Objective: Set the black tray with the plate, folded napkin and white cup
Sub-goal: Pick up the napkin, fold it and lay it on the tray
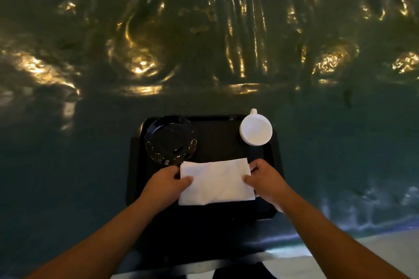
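Observation:
A black tray (217, 136) lies on the table in front of me. On its far left stands a glossy black plate (170, 139). A white cup (256, 129) sits at the far right corner, its handle pointing away. A white folded napkin (217, 182) lies across the tray's near half. My left hand (167, 182) pinches the napkin's left edge, thumb on top. At the right edge my right hand (264, 179) grips it the same way. The napkin's far left corner touches the plate's near rim.
The table wears a dark green cloth under wrinkled clear plastic (204, 41) that glints with light. The table's near edge (317, 240) runs just below the tray, with pale floor beyond it at bottom right.

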